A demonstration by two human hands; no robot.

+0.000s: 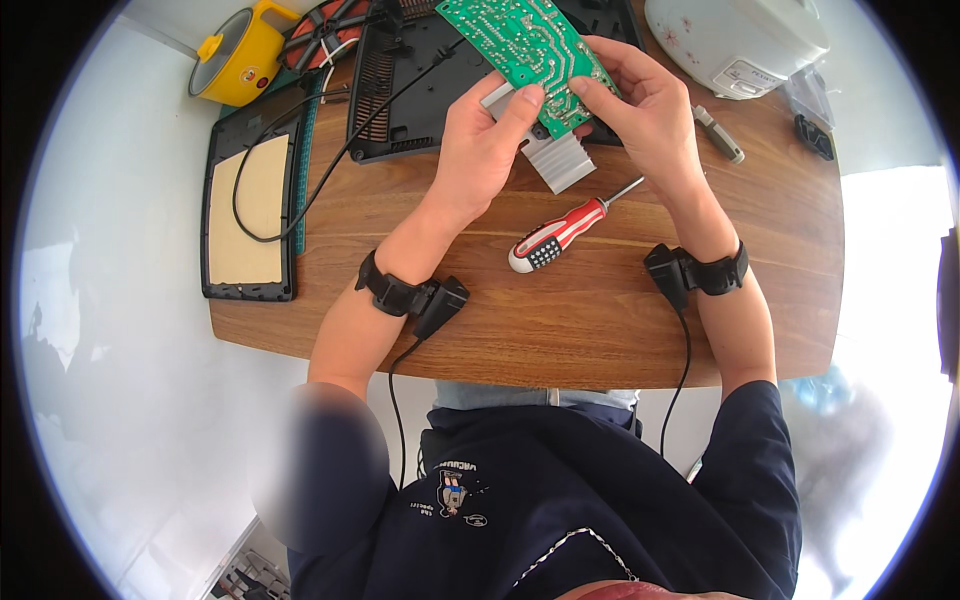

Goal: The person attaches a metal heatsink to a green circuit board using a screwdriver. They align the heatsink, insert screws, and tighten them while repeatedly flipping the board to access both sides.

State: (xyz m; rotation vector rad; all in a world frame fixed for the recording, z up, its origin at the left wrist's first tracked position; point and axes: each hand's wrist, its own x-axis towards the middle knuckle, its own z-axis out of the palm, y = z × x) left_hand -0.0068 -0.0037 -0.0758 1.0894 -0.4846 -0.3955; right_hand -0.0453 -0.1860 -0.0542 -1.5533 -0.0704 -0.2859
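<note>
Between my two hands a green circuit board (530,55) is held up, solder side showing, over a black plastic housing (415,110). My left hand (482,140) grips its lower left edge, thumb on the face. My right hand (640,105) pinches the right edge, its thumb pressed on the soldered side. A ridged silver heat sink (562,163) sticks out beneath the board's lower end. Just below, a red and white screwdriver (560,234) lies on the wooden table, its shaft pointing toward my right wrist. The board's underside and several fingertips are hidden.
A black panel with a cream sheet (247,210) lies at left, crossed by a black cable (330,180). Behind it stand a yellow pot (235,60) and a copper coil (325,35). At right are a white rice cooker (735,40) and a grey-handled tool (720,135).
</note>
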